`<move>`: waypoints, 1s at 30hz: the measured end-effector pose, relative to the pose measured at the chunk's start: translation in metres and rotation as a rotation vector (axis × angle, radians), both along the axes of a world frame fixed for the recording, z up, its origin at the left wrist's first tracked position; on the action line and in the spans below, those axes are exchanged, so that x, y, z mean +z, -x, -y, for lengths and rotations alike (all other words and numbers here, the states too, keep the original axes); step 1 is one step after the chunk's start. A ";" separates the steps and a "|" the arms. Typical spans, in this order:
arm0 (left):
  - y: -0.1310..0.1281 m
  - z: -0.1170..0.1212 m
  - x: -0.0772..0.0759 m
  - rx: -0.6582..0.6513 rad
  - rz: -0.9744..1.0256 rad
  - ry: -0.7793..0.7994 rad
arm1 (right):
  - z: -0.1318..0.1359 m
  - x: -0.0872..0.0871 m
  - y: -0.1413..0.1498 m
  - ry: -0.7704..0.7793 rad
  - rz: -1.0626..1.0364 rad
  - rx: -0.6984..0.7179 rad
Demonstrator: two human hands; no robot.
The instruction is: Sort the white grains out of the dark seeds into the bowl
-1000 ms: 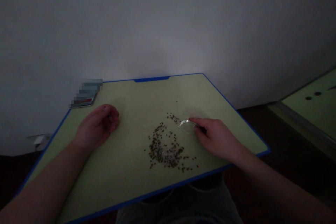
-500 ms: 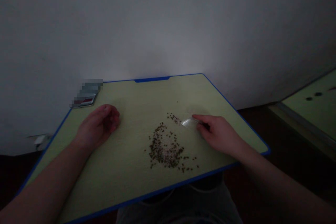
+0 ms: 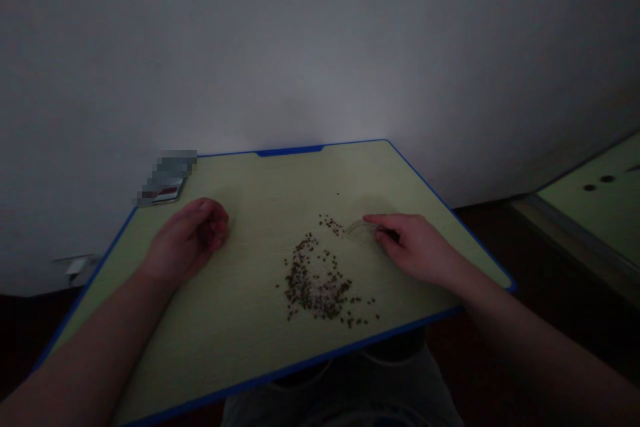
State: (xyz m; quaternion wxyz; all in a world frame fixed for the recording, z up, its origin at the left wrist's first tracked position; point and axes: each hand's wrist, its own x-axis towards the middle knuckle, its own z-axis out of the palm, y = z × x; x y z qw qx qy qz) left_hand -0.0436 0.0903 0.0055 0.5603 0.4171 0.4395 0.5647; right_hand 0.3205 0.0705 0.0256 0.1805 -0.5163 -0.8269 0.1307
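My right hand [image 3: 413, 245] grips a shiny, see-through-looking spoon [image 3: 359, 227], index finger stretched along it. Its handle is hidden in the palm. The spoon's tip touches or nearly touches a small trail of dark and pale grains [image 3: 331, 224]. Closer to me lies a larger pile of mixed grains [image 3: 317, 280], dark brown ones among small whitish ones, with several strays to its right. My left hand [image 3: 189, 240] rests on its side on the table, left of the pile, fingers curled in loosely with nothing visible in them.
The pale yellow-green table [image 3: 240, 320] has a blue rim and stands against a grey wall [image 3: 300, 47]. A partly blurred-out flat device [image 3: 170, 181] lies at its far left corner. A white plug [image 3: 79, 267] is on the wall at left. A pale panel [image 3: 600, 193] stands at right.
The spoon has tilted in my right hand, so its bowl shows as a thin curved outline. My right hand has shifted very slightly up and left. My left hand stays put.
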 end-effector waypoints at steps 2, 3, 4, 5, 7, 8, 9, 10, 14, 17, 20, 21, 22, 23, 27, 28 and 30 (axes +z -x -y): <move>-0.001 0.000 0.001 0.003 0.000 -0.004 | 0.003 0.001 -0.003 0.003 -0.003 0.016; -0.001 0.000 0.001 0.000 -0.007 -0.007 | 0.004 0.001 -0.004 0.003 -0.007 0.014; -0.001 0.000 0.001 -0.005 -0.018 -0.011 | 0.004 0.002 -0.005 0.001 -0.012 0.006; -0.002 0.001 0.002 -0.010 -0.028 -0.015 | 0.005 0.002 -0.006 -0.002 -0.018 -0.002; -0.001 0.001 0.002 -0.015 -0.039 -0.017 | 0.003 0.002 -0.005 -0.010 -0.022 -0.014; -0.001 0.001 0.002 -0.013 -0.038 -0.018 | 0.002 0.001 -0.004 -0.011 -0.018 -0.020; -0.001 0.002 0.002 -0.010 -0.033 -0.019 | 0.000 0.001 -0.002 -0.011 -0.012 -0.025; -0.001 0.002 0.002 -0.007 -0.027 -0.020 | -0.002 0.001 -0.001 -0.010 -0.006 -0.030; -0.002 0.002 0.003 -0.003 -0.006 -0.011 | -0.005 -0.001 0.001 -0.004 -0.003 0.003; -0.002 0.001 0.002 0.010 -0.004 0.003 | -0.001 0.001 -0.006 0.010 -0.015 0.052; -0.001 0.000 0.001 0.017 -0.003 0.009 | 0.008 0.002 -0.013 0.021 -0.048 0.028; -0.001 0.000 0.000 0.011 -0.001 0.005 | 0.011 0.002 -0.013 0.028 -0.063 0.010; 0.000 0.000 0.000 0.002 -0.002 0.001 | 0.015 0.001 -0.013 0.038 -0.077 -0.003; 0.000 0.000 0.000 -0.005 -0.004 -0.003 | 0.018 0.001 -0.011 0.046 -0.086 -0.008; 0.000 0.001 0.000 -0.008 -0.023 -0.005 | 0.026 -0.002 -0.001 0.045 -0.076 -0.004; 0.000 0.001 0.001 -0.006 -0.023 -0.006 | 0.025 -0.002 0.001 0.040 -0.063 -0.012; -0.001 0.002 0.002 -0.010 -0.017 -0.008 | 0.023 0.000 0.001 0.029 -0.036 -0.052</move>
